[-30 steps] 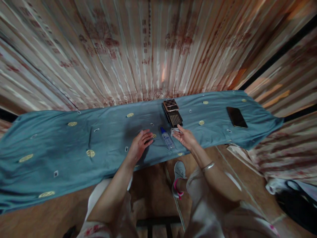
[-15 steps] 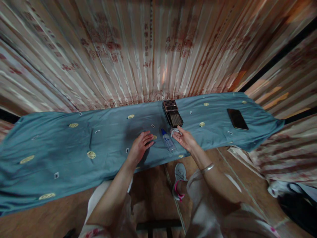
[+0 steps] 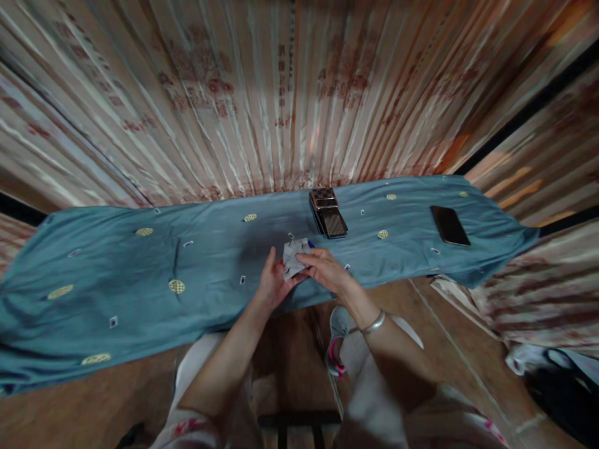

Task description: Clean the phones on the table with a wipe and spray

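Note:
A small folded whitish cloth [image 3: 294,255] with a few dark marks is pinched between the thumb and fingers of my right hand [image 3: 326,269], over the table. My left hand [image 3: 275,282] is palm up beside it, its thumb raised apart and its fingers stretched under the cloth's lower edge. Just behind the cloth shows the blue cap [image 3: 311,245] of a bottle; my right hand and the cloth hide the rest. Beyond my hands lies a dark stack [image 3: 329,213] of flat items, with a brown checkered piece at its far end.
A blue-green cloth with yellow prints covers the long table [image 3: 210,249]. A dark phone [image 3: 450,225] lies toward its right end. Pleated curtains [image 3: 253,93] hang along the far edge. A black bag [image 3: 561,393] is on the floor at right.
My right hand has lifted the cloth from beside the bottle and moved left with it. My left hand has turned palm up and come under the cloth. The bottle is now mostly hidden.

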The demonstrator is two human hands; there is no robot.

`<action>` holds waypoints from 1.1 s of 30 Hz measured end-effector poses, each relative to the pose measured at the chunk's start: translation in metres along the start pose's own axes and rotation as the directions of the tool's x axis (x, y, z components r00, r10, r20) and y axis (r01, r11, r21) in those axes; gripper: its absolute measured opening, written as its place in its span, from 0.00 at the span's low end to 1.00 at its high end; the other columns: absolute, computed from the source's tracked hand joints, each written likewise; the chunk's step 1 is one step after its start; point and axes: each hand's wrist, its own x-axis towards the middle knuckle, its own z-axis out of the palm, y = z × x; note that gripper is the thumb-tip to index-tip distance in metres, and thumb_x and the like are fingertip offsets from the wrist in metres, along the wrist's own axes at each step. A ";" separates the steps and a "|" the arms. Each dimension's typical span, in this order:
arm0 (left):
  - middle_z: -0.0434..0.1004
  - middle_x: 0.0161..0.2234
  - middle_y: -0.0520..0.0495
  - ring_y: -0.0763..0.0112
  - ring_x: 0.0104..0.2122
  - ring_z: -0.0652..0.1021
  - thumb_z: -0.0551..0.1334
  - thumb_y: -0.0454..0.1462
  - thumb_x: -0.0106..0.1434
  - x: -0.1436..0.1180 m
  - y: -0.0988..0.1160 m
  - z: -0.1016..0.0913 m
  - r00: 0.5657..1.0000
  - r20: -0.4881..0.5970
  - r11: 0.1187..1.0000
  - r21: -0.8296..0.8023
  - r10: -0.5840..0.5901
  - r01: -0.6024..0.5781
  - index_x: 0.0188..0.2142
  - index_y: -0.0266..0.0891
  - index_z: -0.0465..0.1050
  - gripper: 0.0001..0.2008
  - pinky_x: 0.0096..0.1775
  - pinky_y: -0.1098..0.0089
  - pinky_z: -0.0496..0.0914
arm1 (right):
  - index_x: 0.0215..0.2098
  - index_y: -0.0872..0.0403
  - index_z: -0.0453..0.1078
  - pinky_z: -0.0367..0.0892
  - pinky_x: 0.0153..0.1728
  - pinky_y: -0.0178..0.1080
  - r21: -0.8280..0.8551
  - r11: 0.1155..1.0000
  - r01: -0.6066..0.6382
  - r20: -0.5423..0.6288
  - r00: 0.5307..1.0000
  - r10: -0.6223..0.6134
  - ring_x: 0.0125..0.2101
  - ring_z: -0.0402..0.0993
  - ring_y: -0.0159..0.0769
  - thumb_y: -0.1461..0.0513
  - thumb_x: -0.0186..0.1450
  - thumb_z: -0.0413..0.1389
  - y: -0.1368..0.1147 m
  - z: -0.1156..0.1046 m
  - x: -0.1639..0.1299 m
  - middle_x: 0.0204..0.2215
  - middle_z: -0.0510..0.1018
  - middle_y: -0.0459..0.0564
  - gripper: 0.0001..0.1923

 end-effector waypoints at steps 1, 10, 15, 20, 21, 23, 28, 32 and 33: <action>0.80 0.32 0.46 0.65 0.31 0.79 0.49 0.54 0.65 0.000 0.001 0.000 1.000 -0.014 1.000 -0.021 -0.002 0.002 0.39 0.38 0.75 0.25 0.47 0.55 0.71 | 0.31 0.54 0.78 0.73 0.32 0.35 -0.052 0.999 0.002 0.018 1.000 -0.001 0.26 0.77 0.32 0.54 0.49 0.67 0.004 0.003 0.004 0.24 0.81 0.45 0.15; 0.78 0.31 0.50 0.71 0.33 0.77 0.64 0.39 0.58 0.001 0.012 -0.021 0.966 -0.124 0.968 0.142 0.226 -0.208 0.35 0.39 0.74 0.07 0.44 0.66 0.71 | 0.31 0.52 0.76 0.66 0.38 0.36 -0.924 0.327 0.198 0.076 0.933 -0.351 0.35 0.76 0.38 0.62 0.64 0.54 0.017 0.019 0.025 0.32 0.81 0.50 0.09; 0.77 0.32 0.51 0.68 0.37 0.76 0.63 0.34 0.56 0.007 0.013 -0.030 0.890 -0.161 0.872 0.334 0.426 -0.357 0.34 0.39 0.75 0.05 0.49 0.64 0.68 | 0.35 0.53 0.74 0.65 0.40 0.37 -0.947 0.226 0.230 0.143 0.928 -0.345 0.38 0.75 0.38 0.63 0.66 0.53 0.017 0.025 0.022 0.37 0.79 0.51 0.08; 0.77 0.45 0.47 0.59 0.54 0.70 0.64 0.31 0.52 0.011 0.016 -0.034 0.811 -0.032 0.643 0.627 0.585 -0.439 0.38 0.42 0.77 0.12 0.61 0.59 0.54 | 0.43 0.51 0.74 0.66 0.44 0.38 -0.905 0.349 0.244 0.062 0.886 -0.460 0.41 0.75 0.39 0.62 0.65 0.53 0.004 0.015 0.016 0.43 0.79 0.52 0.11; 0.75 0.49 0.46 0.59 0.56 0.68 0.65 0.30 0.51 0.010 0.017 -0.035 0.798 -0.004 0.602 0.659 0.603 -0.451 0.40 0.43 0.77 0.15 0.62 0.60 0.51 | 0.45 0.50 0.74 0.67 0.44 0.38 -0.889 0.390 0.242 0.022 0.871 -0.490 0.40 0.76 0.38 0.61 0.65 0.53 -0.001 0.012 0.015 0.43 0.79 0.51 0.12; 0.70 0.55 0.45 0.59 0.60 0.64 0.67 0.29 0.49 0.008 0.019 -0.035 0.782 0.033 0.551 0.692 0.623 -0.467 0.43 0.44 0.76 0.21 0.64 0.60 0.48 | 0.47 0.49 0.74 0.68 0.43 0.38 -0.863 0.450 0.230 -0.060 0.838 -0.542 0.37 0.77 0.38 0.60 0.63 0.55 -0.016 0.004 0.015 0.42 0.80 0.50 0.14; 0.66 0.58 0.43 0.58 0.62 0.61 0.68 0.29 0.47 0.003 0.024 -0.036 0.769 0.030 0.548 0.684 0.638 -0.481 0.46 0.43 0.74 0.25 0.64 0.60 0.47 | 0.48 0.49 0.74 0.69 0.45 0.40 -0.879 0.451 0.157 -0.197 0.740 -0.643 0.37 0.77 0.39 0.58 0.61 0.58 -0.066 -0.048 0.019 0.37 0.82 0.47 0.16; 0.67 0.56 0.41 0.57 0.62 0.62 0.69 0.29 0.47 -0.001 0.025 -0.037 0.768 0.013 0.551 0.689 0.640 -0.471 0.46 0.41 0.74 0.24 0.64 0.59 0.48 | 0.56 0.55 0.67 0.66 0.51 0.43 -0.937 0.270 -0.222 -0.347 0.686 -0.640 0.47 0.75 0.44 0.59 0.61 0.57 -0.106 -0.124 0.002 0.47 0.78 0.55 0.24; 0.67 0.56 0.40 0.56 0.62 0.62 0.69 0.30 0.47 -0.002 0.025 -0.038 0.769 0.010 0.558 0.682 0.639 -0.473 0.46 0.40 0.74 0.24 0.64 0.59 0.48 | 0.58 0.56 0.64 0.63 0.54 0.45 -0.904 0.211 -0.372 -0.413 0.634 -0.654 0.53 0.71 0.46 0.59 0.61 0.58 -0.113 -0.145 -0.006 0.52 0.74 0.58 0.27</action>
